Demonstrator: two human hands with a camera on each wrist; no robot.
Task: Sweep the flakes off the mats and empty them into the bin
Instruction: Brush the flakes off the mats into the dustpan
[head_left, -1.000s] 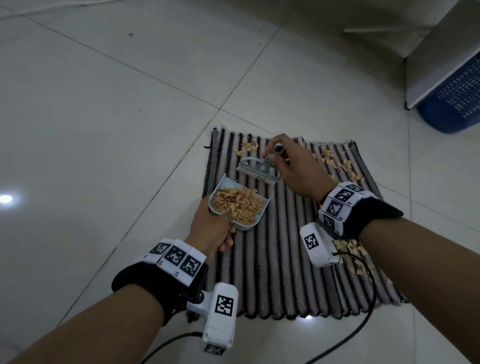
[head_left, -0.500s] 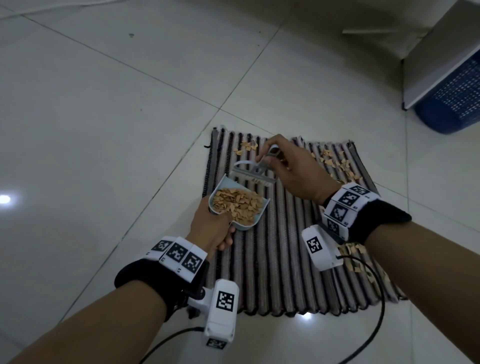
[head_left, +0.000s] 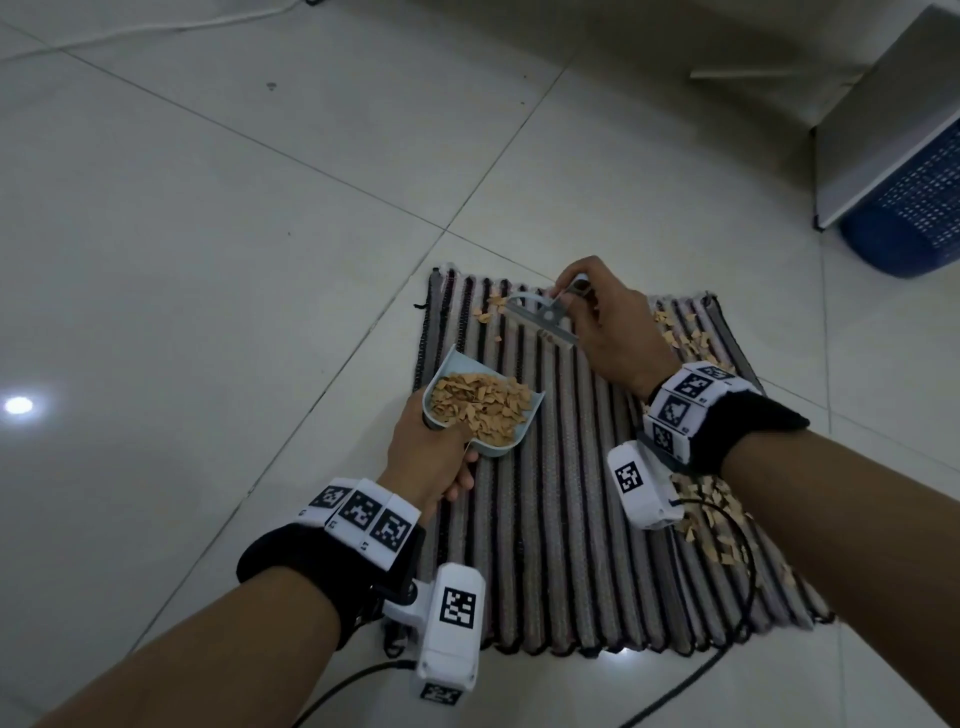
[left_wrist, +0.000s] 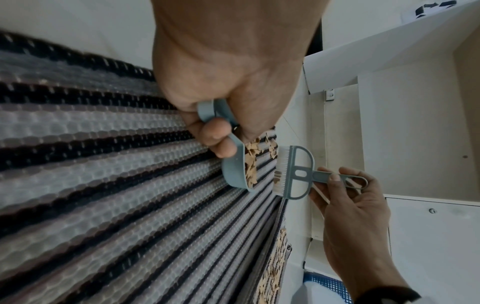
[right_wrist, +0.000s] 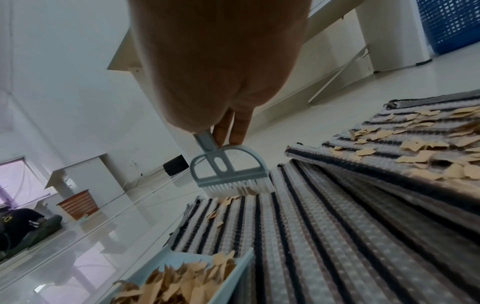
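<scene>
A striped mat (head_left: 571, 493) lies on the tiled floor. My left hand (head_left: 431, 457) grips the handle of a pale blue dustpan (head_left: 452, 364) heaped with tan flakes (head_left: 483, 405), held over the mat's left part. My right hand (head_left: 608, 322) pinches the handle of a small blue brush (head_left: 543, 317) near the mat's far edge, bristles beside a small cluster of loose flakes (head_left: 491, 309). More flakes lie on the far right (head_left: 685, 338) and near right (head_left: 711, 519) of the mat. In the right wrist view the brush (right_wrist: 228, 170) has its bristles down on flakes near the mat's far edge.
A blue perforated bin (head_left: 914, 208) stands at the far right, partly under a white board (head_left: 883, 114). A second mat layer with flakes (right_wrist: 415, 152) overlaps on the right. Black cables (head_left: 727, 623) trail from the wrist cameras over the mat's near right corner.
My right hand has carried the brush away from the dustpan's mouth to the far edge of the mat. The dustpan has stayed about where it was.
</scene>
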